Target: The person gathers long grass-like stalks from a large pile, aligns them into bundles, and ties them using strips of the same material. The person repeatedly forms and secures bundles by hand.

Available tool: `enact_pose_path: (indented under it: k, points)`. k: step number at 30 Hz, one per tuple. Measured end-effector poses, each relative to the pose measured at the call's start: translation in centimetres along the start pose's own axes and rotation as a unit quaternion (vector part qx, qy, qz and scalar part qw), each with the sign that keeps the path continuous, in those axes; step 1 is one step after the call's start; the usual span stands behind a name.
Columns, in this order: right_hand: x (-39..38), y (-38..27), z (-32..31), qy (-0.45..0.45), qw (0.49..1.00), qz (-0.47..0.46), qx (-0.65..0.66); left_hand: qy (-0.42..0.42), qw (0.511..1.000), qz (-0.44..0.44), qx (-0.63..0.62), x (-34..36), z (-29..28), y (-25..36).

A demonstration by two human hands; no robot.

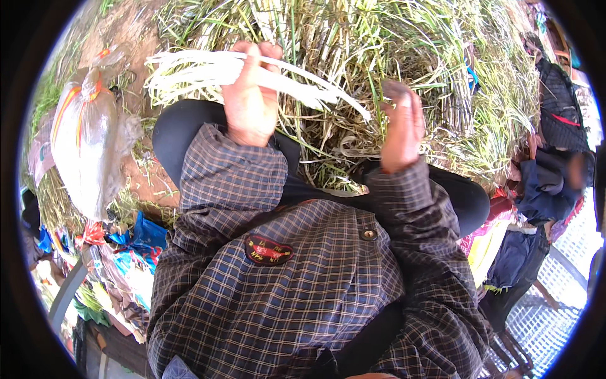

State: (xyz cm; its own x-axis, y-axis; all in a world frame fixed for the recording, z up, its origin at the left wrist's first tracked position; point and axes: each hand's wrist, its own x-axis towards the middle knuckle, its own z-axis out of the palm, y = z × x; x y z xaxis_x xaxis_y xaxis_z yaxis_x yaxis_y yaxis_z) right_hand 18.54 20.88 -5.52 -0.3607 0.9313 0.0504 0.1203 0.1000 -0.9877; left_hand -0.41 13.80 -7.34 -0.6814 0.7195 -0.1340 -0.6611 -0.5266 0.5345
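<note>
My left hand is closed around a bundle of long, pale white stalks. Loose thin ends fan out to the left of the hand, while the thicker white ends point right. One stalk curves away from the others toward my right hand. That hand is raised a short way to the right, apart from the bundle, its fingers partly spread. Its fingertips look dark and somewhat blurred; no stalk shows between them. Beyond both hands lies a broad heap of green and whitish stalks.
At left stands a clear plastic bag tied with orange and yellow string, on brown soil. My bent knees flank the work. Bundled cloth and bags lie at right, near a dark jacket. A blue plastic sheet is at lower left.
</note>
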Motion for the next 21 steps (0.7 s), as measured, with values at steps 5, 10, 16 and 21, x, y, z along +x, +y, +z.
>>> enact_pose_path:
  k: [5,10,16,21]
  points:
    - [-1.3,0.0,5.6,-0.086,0.990,0.044,0.105,0.002,0.995,-0.094,0.013,-2.4,0.7,-2.4]
    - [-1.1,2.0,5.3,-0.187,0.960,0.177,0.109,0.012,0.981,-0.186,-0.052,-1.6,1.0,-0.8]
    - [5.2,7.5,2.7,-0.065,0.954,0.293,-0.020,-0.106,0.987,0.034,0.120,-0.9,2.0,2.1]
    - [9.4,16.1,0.5,0.068,0.936,0.328,0.106,0.059,0.985,-0.146,0.072,-0.8,1.5,0.6]
